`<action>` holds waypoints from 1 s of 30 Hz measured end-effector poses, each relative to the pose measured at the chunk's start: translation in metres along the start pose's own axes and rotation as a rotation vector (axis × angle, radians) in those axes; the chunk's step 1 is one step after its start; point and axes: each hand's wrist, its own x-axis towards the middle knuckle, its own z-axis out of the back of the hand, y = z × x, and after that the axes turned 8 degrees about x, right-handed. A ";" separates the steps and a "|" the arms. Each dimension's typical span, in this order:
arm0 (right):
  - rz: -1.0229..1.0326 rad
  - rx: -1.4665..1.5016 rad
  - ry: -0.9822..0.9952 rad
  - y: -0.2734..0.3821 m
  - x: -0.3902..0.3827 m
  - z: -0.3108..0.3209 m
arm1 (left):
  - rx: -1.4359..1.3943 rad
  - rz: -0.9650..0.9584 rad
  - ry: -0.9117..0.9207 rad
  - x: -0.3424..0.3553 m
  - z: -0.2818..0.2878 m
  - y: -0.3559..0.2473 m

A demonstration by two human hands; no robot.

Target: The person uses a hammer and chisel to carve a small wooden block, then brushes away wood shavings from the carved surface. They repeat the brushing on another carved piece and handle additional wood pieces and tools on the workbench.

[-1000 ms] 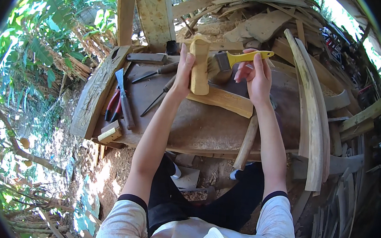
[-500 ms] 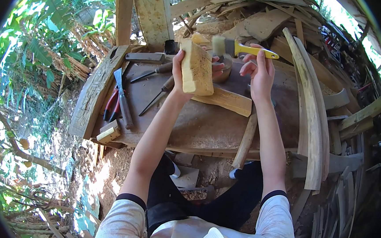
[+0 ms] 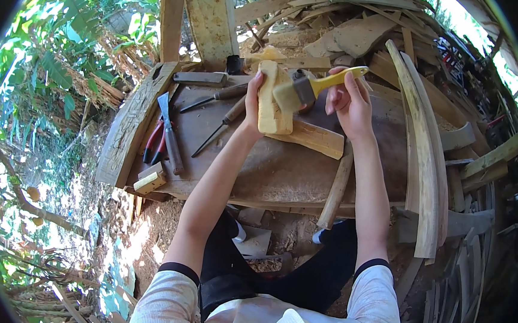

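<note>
Above the workbench, my left hand (image 3: 253, 103) grips a pale yellow wooden block (image 3: 268, 105) by its left side, holding it upright. My right hand (image 3: 352, 105) is closed around the yellow handle of a paintbrush (image 3: 331, 81), its dark ferrule pointing left. The pale bristles lie against the right face of the block. Beneath them, a wooden piece (image 3: 314, 138) rests on the bench, partly hidden by the block. A round wooden handle (image 3: 336, 188) sticks out over the bench's near edge, below my right hand.
On the brown bench (image 3: 258, 173) at left lie a chisel (image 3: 171, 132), red-handled pliers (image 3: 154, 141), thin-bladed tools (image 3: 218, 128), a flat grey block (image 3: 200, 78) and a small wood block (image 3: 150, 181). Long curved planks (image 3: 418, 154) lean at right. Scrap wood (image 3: 352, 33) is heaped behind.
The brush has swung down and left, from beside the block onto its right face. My left hand has turned the block and shifted it slightly right.
</note>
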 end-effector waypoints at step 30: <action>0.170 -0.189 -0.241 -0.013 0.002 -0.013 | 0.071 -0.027 0.012 0.003 0.008 0.007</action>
